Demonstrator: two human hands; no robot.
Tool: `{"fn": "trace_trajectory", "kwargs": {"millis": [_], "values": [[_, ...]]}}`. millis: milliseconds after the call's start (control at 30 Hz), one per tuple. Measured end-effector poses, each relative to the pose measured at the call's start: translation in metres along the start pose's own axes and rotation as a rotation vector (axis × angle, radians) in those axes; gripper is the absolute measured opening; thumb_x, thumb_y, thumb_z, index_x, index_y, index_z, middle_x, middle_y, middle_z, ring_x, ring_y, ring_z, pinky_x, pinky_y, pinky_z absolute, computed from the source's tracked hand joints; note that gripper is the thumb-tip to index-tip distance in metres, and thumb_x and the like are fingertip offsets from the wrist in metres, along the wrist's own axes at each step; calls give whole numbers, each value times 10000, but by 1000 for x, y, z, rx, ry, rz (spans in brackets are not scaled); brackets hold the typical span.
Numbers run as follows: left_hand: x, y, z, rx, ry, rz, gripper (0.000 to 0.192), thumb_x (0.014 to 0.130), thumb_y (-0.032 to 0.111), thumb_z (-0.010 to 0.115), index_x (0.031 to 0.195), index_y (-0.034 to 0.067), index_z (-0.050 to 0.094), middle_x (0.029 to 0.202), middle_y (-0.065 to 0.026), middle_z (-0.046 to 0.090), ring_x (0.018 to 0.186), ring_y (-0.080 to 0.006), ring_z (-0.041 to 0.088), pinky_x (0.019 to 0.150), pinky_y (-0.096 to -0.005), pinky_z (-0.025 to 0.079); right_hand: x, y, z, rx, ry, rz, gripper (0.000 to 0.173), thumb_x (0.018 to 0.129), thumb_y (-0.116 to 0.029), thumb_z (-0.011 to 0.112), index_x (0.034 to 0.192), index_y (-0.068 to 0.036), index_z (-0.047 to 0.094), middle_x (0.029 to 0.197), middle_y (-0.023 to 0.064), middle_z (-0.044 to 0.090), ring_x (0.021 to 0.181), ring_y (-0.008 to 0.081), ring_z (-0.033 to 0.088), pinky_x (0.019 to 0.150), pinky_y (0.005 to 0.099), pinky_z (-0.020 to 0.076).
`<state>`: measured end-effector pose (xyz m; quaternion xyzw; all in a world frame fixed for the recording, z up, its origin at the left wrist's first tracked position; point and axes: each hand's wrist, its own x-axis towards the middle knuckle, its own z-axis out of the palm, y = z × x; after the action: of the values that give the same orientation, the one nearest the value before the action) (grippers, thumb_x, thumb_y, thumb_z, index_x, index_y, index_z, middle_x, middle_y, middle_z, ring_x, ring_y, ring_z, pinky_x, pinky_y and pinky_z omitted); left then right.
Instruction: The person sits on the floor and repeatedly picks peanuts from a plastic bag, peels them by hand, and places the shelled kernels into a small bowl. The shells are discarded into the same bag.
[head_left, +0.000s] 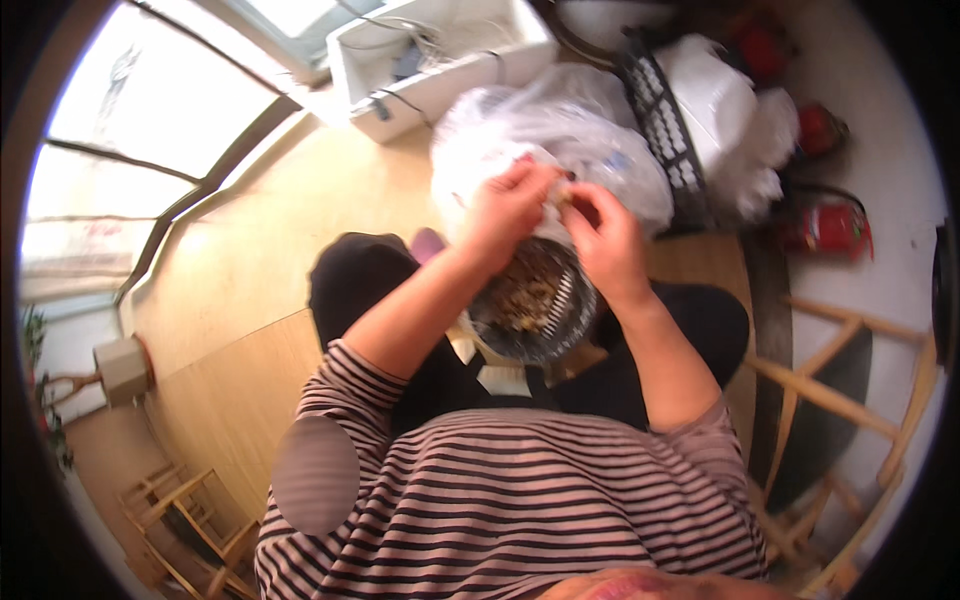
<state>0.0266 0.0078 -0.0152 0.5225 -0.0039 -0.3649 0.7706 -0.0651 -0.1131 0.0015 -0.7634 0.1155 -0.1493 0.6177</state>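
Observation:
My left hand (506, 210) and my right hand (607, 236) meet above a round container (577, 322) between my knees. The thumb and finger of my right hand pinch a small pale piece (562, 195). My left hand is closed around something small, with a dark tip (570, 176) showing beside its fingers; blur hides what it is. The container has a dark plastic lining and holds brownish, crumbly scraps (529, 296). White translucent plastic bags (622, 150) lie just beyond my hands.
A white foam box (450, 82) with cables stands behind the bags. A black crate (664, 120) is right of them, near a red fire extinguisher (832, 229). Wooden chair frames (832, 390) stand at the right. Windows (150, 120) line the left.

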Motion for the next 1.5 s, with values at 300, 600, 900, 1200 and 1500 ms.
{"fn": "trace_trajectory", "kwargs": {"millis": [300, 600, 900, 1200, 1500], "values": [[-8, 12, 3, 690, -139, 339, 298, 752, 147, 722, 994, -22, 681, 883, -148, 694, 790, -170, 659, 725, -286, 510, 0, -2, -3, 166, 49, 219, 104, 858, -17, 611, 948, 33, 621, 812, 40, 635, 698, 79, 580, 621, 232, 479], [-11, 16, 3, 718, -173, 75, 242, 773, 163, 710, 951, -1, 697, 769, -76, 689, 691, -107, 608, 658, -257, 490, -9, -22, -9, -493, 34, -296, 168, 867, -49, 571, 1019, 0, 624, 828, 137, 594, 763, 325, 600, 698, 370, 485], [-22, -5, 16, 596, -220, 110, 119, 765, 106, 678, 814, -2, 676, 728, -65, 671, 709, -98, 601, 675, -277, 492, -12, -8, -8, -217, -140, 50, 490, 920, -443, 532, 1070, 19, 600, 871, 178, 649, 808, 257, 624, 744, 354, 482], [-27, -12, 20, 636, -78, 336, 163, 749, 135, 694, 784, -17, 647, 678, -138, 636, 649, -136, 609, 607, -304, 484, -16, 1, -1, -40, -66, 32, 478, 931, -399, 547, 1039, 63, 610, 887, 109, 659, 835, 159, 589, 781, 299, 466], [-21, 18, 7, 789, -304, 570, 198, 671, 67, 712, 860, 11, 698, 767, -110, 614, 721, -250, 621, 675, -311, 486, -5, -8, -17, 771, -226, 575, 363, 976, -310, 449, 1150, -14, 565, 729, -8, 530, 552, 70, 438, 471, 194, 332]]}}
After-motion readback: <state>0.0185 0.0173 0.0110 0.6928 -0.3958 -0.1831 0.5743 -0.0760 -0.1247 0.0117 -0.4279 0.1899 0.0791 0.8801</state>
